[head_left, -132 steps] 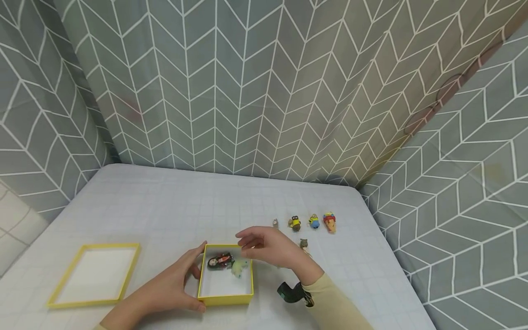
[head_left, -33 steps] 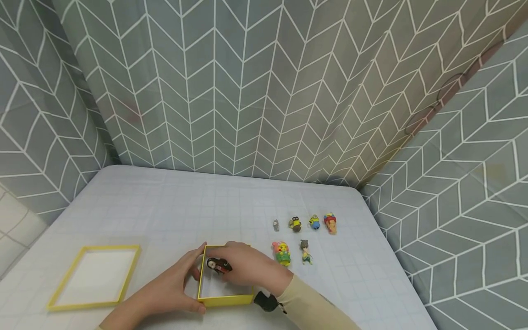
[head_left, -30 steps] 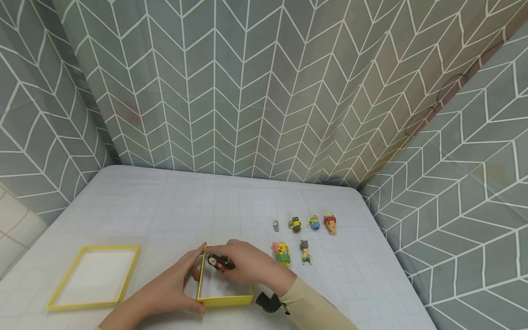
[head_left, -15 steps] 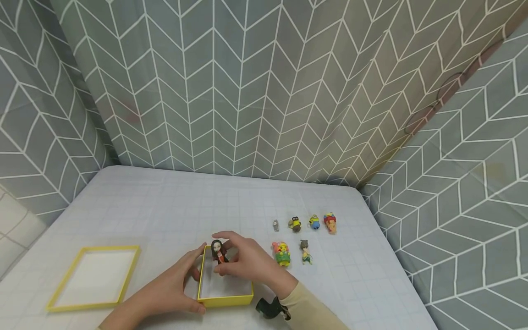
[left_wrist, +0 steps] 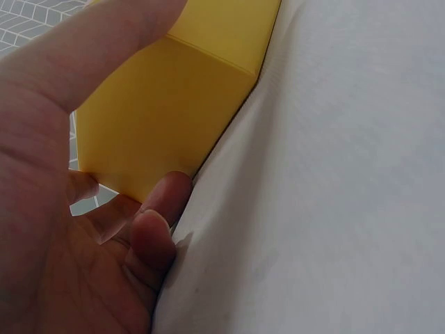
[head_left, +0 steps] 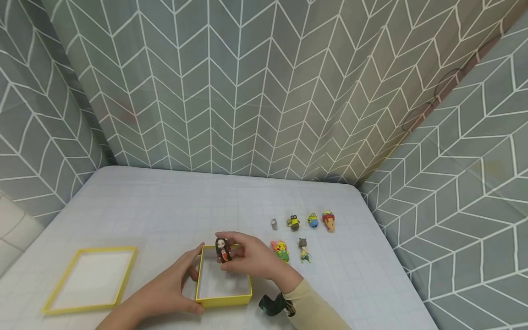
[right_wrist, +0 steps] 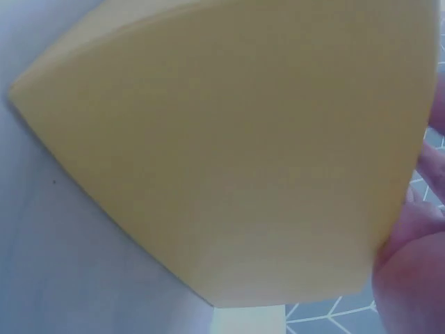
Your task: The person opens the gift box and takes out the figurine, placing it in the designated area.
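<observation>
From my feed, nearest the front edge of the desk [head_left: 165, 206] sits the yellow box [head_left: 223, 299], roughly mid-way along that edge. My left hand [head_left: 165, 291] grips its left wall, thumb at the far corner and fingers curled round the near one; the left wrist view shows the yellow side [left_wrist: 174, 104] pressed right against the palm [left_wrist: 42, 209]. The right wrist cam is basically all yellow box wall [right_wrist: 229, 153] with some fingertips [right_wrist: 410, 236] at the edge, so not much help there.

Right hand [head_left: 255, 259] is over the box's far right part, pinching a small doll [head_left: 223, 250] with dark hair and a red outfit. It's held upright above the far rim, clear of the box floor.

Off toward the front left corner lies the lid [head_left: 88, 281], open side up, well apart from the box.

Just beyond the right hand there's a pink and green toy [head_left: 281, 250] and a small grey-headed figure [head_left: 304, 250] lying side by side. Further back, toward the right edge, is a row of four: a tiny grey one [head_left: 274, 224], a dark and yellow one [head_left: 294, 222], a yellow and blue one [head_left: 312, 220] and a red and yellow one [head_left: 328, 220].
</observation>
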The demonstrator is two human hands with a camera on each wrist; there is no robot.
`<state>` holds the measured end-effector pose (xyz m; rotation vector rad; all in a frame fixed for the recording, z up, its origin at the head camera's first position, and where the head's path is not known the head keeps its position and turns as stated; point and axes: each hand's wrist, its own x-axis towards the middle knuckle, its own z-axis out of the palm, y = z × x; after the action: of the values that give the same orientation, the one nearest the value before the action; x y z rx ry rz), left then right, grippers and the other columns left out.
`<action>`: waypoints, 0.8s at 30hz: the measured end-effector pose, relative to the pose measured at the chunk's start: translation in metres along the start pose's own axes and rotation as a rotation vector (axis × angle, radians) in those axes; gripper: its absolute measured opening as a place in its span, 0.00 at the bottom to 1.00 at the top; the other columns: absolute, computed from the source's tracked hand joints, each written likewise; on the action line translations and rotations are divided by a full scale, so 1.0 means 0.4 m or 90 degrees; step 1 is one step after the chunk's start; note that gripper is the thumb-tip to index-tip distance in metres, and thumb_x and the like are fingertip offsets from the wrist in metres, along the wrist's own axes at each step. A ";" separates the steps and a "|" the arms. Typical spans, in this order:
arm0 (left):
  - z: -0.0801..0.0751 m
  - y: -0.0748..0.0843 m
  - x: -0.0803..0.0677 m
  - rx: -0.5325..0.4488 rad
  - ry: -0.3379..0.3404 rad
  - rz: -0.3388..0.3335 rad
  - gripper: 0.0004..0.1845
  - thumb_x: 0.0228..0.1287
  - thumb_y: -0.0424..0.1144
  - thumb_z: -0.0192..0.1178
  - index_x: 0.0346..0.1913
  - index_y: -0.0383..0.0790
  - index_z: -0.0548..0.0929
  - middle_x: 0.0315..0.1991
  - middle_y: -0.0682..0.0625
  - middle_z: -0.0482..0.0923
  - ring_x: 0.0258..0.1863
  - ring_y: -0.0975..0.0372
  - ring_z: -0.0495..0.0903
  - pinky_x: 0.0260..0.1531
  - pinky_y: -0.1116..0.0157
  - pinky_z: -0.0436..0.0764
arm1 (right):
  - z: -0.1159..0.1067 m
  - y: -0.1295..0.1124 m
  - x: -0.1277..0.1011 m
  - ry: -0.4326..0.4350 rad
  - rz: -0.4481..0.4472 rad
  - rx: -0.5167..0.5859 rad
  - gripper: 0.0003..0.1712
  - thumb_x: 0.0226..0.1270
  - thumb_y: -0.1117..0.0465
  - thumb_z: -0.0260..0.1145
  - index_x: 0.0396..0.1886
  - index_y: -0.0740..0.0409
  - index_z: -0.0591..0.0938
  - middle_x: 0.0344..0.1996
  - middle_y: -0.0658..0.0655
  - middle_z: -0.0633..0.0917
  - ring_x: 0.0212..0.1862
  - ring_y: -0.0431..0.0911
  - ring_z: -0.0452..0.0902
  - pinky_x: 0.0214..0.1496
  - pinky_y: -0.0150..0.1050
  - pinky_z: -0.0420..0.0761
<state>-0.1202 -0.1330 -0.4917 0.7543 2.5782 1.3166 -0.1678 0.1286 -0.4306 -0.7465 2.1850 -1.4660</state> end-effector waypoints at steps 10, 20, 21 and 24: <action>-0.002 0.003 -0.001 0.007 -0.003 -0.005 0.73 0.31 0.62 0.80 0.80 0.44 0.47 0.40 0.57 0.72 0.27 0.68 0.68 0.26 0.70 0.71 | 0.002 -0.001 -0.001 0.027 0.009 0.022 0.39 0.60 0.59 0.75 0.69 0.33 0.72 0.47 0.45 0.82 0.43 0.39 0.84 0.41 0.35 0.82; -0.007 0.007 0.003 -0.009 -0.009 0.013 0.72 0.34 0.60 0.81 0.79 0.42 0.47 0.40 0.54 0.72 0.27 0.68 0.68 0.26 0.70 0.70 | 0.009 0.003 -0.006 0.080 0.014 0.041 0.41 0.59 0.56 0.76 0.70 0.31 0.71 0.49 0.44 0.85 0.40 0.41 0.85 0.40 0.36 0.82; -0.007 0.007 0.003 -0.010 -0.009 0.016 0.71 0.34 0.60 0.81 0.79 0.42 0.47 0.40 0.54 0.71 0.27 0.68 0.68 0.26 0.70 0.71 | 0.009 0.002 -0.007 0.088 0.011 0.038 0.41 0.58 0.56 0.76 0.70 0.31 0.71 0.49 0.44 0.85 0.40 0.41 0.85 0.40 0.36 0.82; -0.006 0.007 0.002 -0.015 -0.012 0.015 0.72 0.34 0.60 0.81 0.79 0.42 0.47 0.40 0.54 0.71 0.28 0.67 0.68 0.26 0.70 0.71 | 0.002 0.001 -0.013 0.116 0.008 0.028 0.40 0.58 0.56 0.77 0.69 0.32 0.72 0.48 0.44 0.85 0.40 0.42 0.84 0.42 0.36 0.81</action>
<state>-0.1207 -0.1327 -0.4879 0.7919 2.5421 1.3373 -0.1632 0.1314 -0.4311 -0.6043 2.2762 -1.6275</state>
